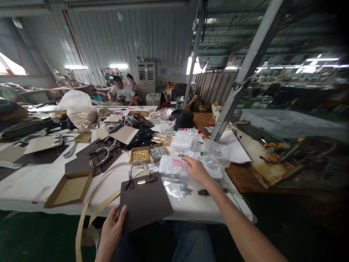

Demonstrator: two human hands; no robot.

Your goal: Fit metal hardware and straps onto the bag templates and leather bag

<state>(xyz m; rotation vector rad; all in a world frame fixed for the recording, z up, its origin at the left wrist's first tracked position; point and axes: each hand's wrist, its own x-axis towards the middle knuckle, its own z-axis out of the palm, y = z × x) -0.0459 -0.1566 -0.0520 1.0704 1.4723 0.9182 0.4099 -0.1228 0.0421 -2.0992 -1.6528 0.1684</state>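
My left hand [112, 227] is closed on the lower left edge of a dark grey-brown handbag panel [145, 203], thumb on its face. The panel is tilted up at the table's front edge. It bears a plastic-wrapped handle [139, 165], a dark strap and a shiny metal plate [141, 181]. Over a clear plastic bag [169, 165] with a pink label, my right hand [196, 170] has its fingers bent together at the bag's upper edge. Whatever lies between those fingertips is too small to make out.
Trays of gold studs [140, 155] and silver studs [158, 151] stand behind the panel. An open cardboard tray [69, 187] lies left, near a long beige strip [94, 189]. More bag panels [124, 134] cover the table. A metal post [234, 94] rises at right; a co-worker [122, 91] sits far back.
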